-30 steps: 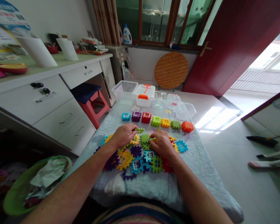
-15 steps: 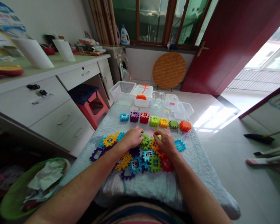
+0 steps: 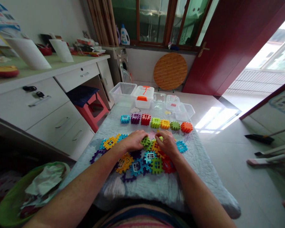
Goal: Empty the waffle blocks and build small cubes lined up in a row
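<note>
My left hand is closed on a green toothed building panel over the middle of a loose pile. Close to its right, my right hand pinches a light green panel, mostly covered by the fingers. Below the hands lie loose panels: a yellow panel, a blue window panel, a green window panel and a red panel. At the pile's right edge is a light blue panel. Beyond the hands stands a row of assembled cubes, among them a purple cube and an orange cube.
Clear plastic bins and a lidded box with orange latches line the far end of the cloth-covered table. A red stool and a white drawer desk stand left. A green basket sits at lower left.
The view has shifted slightly. Both hands stay over the pile with their panels, with only small finger movements.
</note>
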`<state>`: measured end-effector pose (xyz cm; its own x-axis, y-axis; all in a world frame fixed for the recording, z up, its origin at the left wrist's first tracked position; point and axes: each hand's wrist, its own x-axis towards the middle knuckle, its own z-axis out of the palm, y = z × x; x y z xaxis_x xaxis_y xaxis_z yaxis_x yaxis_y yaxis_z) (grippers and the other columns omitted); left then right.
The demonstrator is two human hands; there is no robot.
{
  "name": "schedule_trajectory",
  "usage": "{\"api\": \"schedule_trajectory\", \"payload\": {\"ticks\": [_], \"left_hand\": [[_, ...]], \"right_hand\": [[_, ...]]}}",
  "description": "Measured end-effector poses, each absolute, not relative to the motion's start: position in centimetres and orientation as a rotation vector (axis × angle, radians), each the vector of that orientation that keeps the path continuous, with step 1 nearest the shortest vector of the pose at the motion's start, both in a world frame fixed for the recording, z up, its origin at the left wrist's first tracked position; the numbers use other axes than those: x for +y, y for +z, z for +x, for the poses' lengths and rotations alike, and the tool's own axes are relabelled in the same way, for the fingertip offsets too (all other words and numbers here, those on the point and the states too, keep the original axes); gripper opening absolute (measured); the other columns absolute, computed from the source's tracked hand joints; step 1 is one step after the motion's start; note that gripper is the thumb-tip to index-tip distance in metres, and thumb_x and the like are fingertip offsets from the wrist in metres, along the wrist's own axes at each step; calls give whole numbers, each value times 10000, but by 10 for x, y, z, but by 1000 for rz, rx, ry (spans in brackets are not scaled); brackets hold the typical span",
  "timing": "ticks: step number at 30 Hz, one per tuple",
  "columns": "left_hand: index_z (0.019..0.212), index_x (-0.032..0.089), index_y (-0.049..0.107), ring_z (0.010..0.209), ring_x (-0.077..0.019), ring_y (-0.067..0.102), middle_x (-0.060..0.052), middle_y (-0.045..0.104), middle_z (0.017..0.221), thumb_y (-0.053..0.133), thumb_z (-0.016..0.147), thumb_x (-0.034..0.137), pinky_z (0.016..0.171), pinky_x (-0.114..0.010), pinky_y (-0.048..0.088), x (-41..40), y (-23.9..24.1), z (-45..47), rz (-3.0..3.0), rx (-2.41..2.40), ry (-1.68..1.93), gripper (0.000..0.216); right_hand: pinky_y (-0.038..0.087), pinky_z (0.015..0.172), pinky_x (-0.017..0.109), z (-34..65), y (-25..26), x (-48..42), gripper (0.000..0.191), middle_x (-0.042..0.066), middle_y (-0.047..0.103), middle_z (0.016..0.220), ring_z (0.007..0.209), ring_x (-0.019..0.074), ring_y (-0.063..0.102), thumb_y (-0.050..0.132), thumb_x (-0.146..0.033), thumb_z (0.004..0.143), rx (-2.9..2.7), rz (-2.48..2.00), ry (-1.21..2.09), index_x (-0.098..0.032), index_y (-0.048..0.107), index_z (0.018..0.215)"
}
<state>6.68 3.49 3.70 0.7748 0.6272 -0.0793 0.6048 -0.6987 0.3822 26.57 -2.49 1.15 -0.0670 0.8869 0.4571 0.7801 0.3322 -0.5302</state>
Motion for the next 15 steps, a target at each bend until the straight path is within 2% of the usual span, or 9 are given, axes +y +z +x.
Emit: {"api": "schedule_trajectory", "payload": {"ticks": [5, 9, 15], "left_hand": [[1037, 164, 597, 989, -251, 588, -89, 622, 1025, 668, 640, 211, 888, -327, 455, 37, 42, 68, 2536, 1042, 123, 406], [1009, 176, 608, 945, -255, 594, -74, 626, 964, 709, 651, 332, 847, -329, 457, 37, 43, 72, 2529, 1181, 129, 403], [1012, 172, 630, 955, -283, 614, -102, 641, 992, 689, 692, 442, 838, -350, 468, 30, 40, 79, 2512, 1286, 92, 423]], "right_hand": [[403, 804, 325, 266, 10, -24, 122, 31, 659, 745, 784, 194, 585, 564, -219, 847, -1872, -1476, 192, -208, 630, 745], [400, 803, 323, 267, 10, -24, 125, 27, 660, 746, 784, 193, 582, 563, -218, 845, -1890, -1485, 201, -209, 631, 742], [405, 803, 317, 266, 9, -24, 125, 28, 658, 748, 786, 193, 581, 565, -215, 848, -1881, -1478, 206, -210, 629, 741]]}}
